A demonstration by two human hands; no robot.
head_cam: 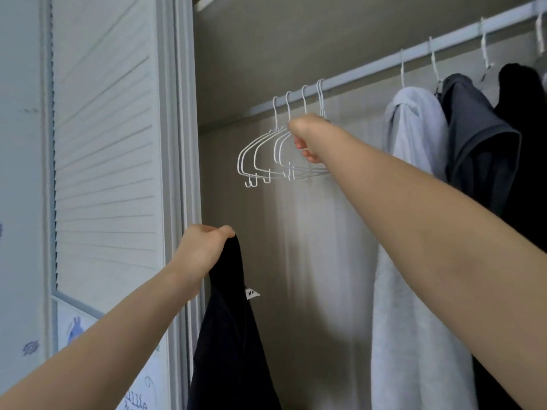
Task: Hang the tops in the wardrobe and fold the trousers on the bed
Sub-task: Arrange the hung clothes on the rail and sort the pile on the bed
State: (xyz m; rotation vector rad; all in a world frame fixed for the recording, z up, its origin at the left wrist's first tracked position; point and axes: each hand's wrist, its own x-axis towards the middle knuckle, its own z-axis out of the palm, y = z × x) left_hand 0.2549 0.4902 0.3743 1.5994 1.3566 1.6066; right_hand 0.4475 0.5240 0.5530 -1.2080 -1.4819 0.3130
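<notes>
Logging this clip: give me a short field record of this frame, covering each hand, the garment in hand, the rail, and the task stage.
left hand: left hand grips the dark top by its upper edge, held up beside the louvred door
right hand: right hand reaches up and grips one of the empty white hangers
rail: wardrobe rail carries four empty hangers, then a light grey garment, a dark grey top and a black garment
stage: dark top not yet on a hanger
trousers, bed: not in view
</notes>
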